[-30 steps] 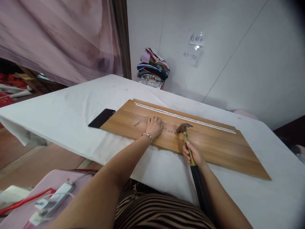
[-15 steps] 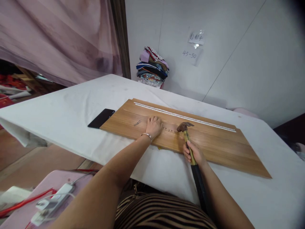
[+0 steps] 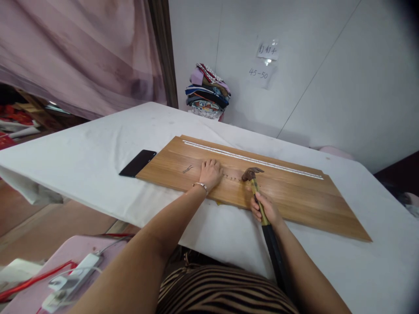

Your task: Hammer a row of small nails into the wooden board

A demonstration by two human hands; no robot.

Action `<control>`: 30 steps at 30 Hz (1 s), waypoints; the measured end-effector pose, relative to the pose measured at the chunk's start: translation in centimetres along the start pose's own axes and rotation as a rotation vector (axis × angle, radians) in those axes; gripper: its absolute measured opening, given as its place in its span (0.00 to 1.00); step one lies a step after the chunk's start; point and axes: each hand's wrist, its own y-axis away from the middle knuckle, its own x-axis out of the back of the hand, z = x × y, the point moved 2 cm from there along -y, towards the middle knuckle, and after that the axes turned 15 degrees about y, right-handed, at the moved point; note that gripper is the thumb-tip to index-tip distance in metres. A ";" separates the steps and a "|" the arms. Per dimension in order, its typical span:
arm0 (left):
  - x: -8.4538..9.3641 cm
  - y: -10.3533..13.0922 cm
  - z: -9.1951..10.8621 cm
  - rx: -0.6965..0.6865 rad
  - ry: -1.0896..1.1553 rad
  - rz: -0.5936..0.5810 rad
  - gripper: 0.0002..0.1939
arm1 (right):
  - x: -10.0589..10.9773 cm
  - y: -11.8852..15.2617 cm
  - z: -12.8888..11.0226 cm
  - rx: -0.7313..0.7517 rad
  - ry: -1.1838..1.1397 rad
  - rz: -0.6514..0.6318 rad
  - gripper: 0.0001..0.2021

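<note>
A claw hammer (image 3: 263,218) is gripped by my right hand (image 3: 267,208), with fingers wrapped around the yellow part of its handle. Its rusty head is low over the wooden board (image 3: 314,205), at the right end of a row of small nails (image 3: 231,178). I cannot tell whether the head touches a nail. My left hand (image 3: 211,173) lies on the board, palm down with fingers stretched out, at the row's left end. Beside it, to the left, are a few loose nails (image 3: 187,168). Whatever lies under the left palm is hidden.
Two white strips (image 3: 252,159) run along the board's far side. A black phone-like slab (image 3: 137,163) touches its left end. White cloth (image 3: 98,152) covers the table. Folded clothes (image 3: 207,91) are stacked by the wall. A power strip (image 3: 73,279) sits on a pink stool at lower left.
The view has shifted very slightly. Both hands, the hammer and the nails keep nearly the same places on the board.
</note>
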 end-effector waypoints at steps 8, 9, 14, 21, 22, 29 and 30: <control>-0.1 0.0 -0.1 -0.006 -0.019 0.002 0.15 | -0.1 0.0 0.0 0.004 -0.011 0.034 0.32; -0.2 0.0 -0.1 -0.008 -0.019 0.006 0.15 | -0.1 0.0 0.0 0.000 -0.008 0.037 0.32; -0.3 -0.1 -0.1 -0.012 -0.005 0.021 0.15 | -0.2 0.1 -0.1 -0.018 -0.004 0.024 0.32; -0.2 0.0 -0.1 -0.011 -0.004 0.008 0.15 | -0.1 0.1 -0.1 -0.001 -0.002 0.016 0.30; -0.2 0.0 -0.1 -0.009 -0.005 0.007 0.15 | -0.1 0.1 -0.1 -0.007 -0.005 0.018 0.31; -0.2 0.1 -0.1 -0.009 0.000 0.011 0.15 | -0.2 0.3 -0.2 0.010 -0.004 0.019 0.30; -0.2 0.1 -0.1 -0.011 0.004 0.012 0.15 | -0.2 0.3 -0.3 0.010 -0.002 0.021 0.30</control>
